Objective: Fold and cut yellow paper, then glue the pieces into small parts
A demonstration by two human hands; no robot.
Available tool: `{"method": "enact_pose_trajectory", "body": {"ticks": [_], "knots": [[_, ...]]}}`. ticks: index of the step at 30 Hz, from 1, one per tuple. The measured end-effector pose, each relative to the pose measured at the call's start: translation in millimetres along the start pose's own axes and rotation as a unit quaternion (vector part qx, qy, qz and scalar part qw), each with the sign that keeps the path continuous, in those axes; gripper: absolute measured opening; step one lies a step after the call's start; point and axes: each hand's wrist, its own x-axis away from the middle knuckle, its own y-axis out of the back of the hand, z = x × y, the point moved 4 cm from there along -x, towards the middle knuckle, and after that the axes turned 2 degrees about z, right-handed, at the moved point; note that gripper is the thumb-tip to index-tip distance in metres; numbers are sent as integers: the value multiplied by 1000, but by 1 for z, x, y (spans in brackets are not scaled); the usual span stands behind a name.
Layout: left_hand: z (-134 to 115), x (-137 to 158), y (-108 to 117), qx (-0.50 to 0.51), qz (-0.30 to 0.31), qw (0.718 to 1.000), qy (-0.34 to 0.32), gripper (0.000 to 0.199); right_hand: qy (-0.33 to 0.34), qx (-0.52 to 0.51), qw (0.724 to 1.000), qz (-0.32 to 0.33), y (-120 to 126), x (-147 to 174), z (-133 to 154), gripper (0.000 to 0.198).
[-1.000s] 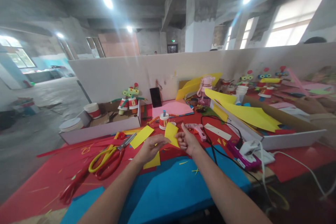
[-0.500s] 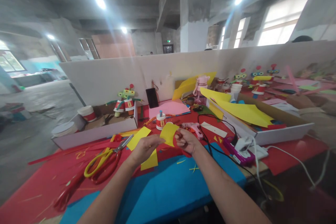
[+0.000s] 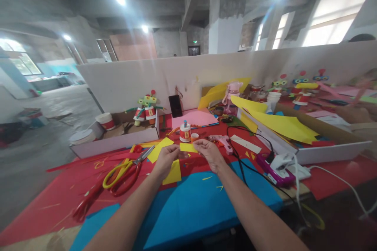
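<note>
Between my hands is a small piece of yellow paper [image 3: 189,148], held level by its two ends. My left hand [image 3: 168,160] pinches the left end, and my right hand [image 3: 209,153] pinches the right one. Just beyond it stands a white-and-red paper cup figure [image 3: 185,132] with coiled orange arms and a blue top. Beside that figure is a small orange-and-white roll [image 3: 194,137]. Yellow paper sheets [image 3: 172,172] lie under and beside my left hand. To the left rest large scissors [image 3: 129,170] with yellow and red handles.
A pink glue gun [image 3: 221,142] with a black cable lies right of my hands, near a purple power strip [image 3: 273,170]. Cardboard boxes stand at left [image 3: 118,143] and right [image 3: 332,153]. A black phone [image 3: 175,106] leans on the white partition. Blue foam [image 3: 188,208] covers the front.
The yellow paper has gone from a tilted, upright, curved pose to a flatter, narrower one between both hands. The small orange-and-white roll now shows behind it. The whole view has shifted slightly.
</note>
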Motion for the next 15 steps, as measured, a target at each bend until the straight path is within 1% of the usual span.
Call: {"method": "enact_pose_trajectory", "body": {"ticks": [3,6,12,15], "knots": [[2,2,-1,49,-13,998,28,25,4,9,1000,-8,-4,1,0,26],[3,4,-3,84,-26,995,42,23,12,18,999,-25,-5,2,1,27],[-2,6,-13,115,-5,993,37,26,48,23,995,-82,-1,1,2,23],[-3,8,-17,117,-3,992,46,28,52,26,994,-94,0,1,1,23]]}}
